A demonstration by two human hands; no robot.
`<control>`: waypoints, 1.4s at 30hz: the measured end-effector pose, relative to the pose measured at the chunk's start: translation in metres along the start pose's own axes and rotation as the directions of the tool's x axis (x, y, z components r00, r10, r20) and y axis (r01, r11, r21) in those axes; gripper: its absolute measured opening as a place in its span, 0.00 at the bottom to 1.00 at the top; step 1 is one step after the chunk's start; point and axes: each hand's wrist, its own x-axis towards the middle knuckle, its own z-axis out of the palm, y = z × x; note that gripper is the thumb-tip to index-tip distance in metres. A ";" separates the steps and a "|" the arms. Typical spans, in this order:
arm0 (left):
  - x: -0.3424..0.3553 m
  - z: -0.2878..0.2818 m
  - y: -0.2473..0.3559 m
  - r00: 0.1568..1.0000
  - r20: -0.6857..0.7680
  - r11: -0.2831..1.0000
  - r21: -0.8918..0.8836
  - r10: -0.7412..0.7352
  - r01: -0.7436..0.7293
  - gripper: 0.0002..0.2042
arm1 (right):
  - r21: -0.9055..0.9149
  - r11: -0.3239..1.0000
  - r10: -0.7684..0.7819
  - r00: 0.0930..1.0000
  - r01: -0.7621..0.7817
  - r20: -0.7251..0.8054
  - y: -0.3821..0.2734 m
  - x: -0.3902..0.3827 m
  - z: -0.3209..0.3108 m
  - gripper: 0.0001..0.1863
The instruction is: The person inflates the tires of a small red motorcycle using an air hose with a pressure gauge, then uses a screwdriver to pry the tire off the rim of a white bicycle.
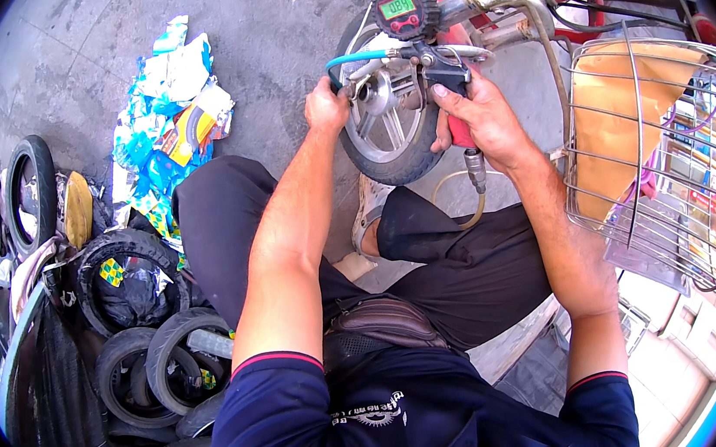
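top centre: right hand [488, 118] clasps inflator [447, 73]; left hand [327, 107] by wheel [375, 95], grip unclear. best hold hose [362, 56] unkinked, gauge [405, 11] readable.

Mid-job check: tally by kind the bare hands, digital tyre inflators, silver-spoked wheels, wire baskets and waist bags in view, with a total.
Bare hands: 2 (left hand, right hand)
Digital tyre inflator: 1
Silver-spoked wheel: 1
Wire basket: 1
Waist bag: 1
Total: 6

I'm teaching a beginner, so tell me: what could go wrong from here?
The left grip is at the edge of the wheel, so it might get pinched if the wheel turns. The yellowish hose loops beside the person's leg and could snag if the leg shifts.
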 end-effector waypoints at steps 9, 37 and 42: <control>0.000 -0.001 0.001 1.000 0.014 1.000 -0.011 -0.001 0.002 0.13 | -0.019 1.000 -0.002 1.000 0.002 -0.003 -0.002 0.000 0.003 0.21; 0.000 -0.006 0.007 0.999 0.038 0.997 0.065 -0.032 0.030 0.15 | -0.018 0.998 0.057 0.997 -0.058 -0.057 -0.002 -0.001 0.007 0.20; 0.003 -0.004 0.003 0.998 0.054 0.998 0.055 -0.015 0.012 0.15 | -0.030 0.998 0.058 0.997 -0.060 -0.060 -0.002 -0.001 0.005 0.19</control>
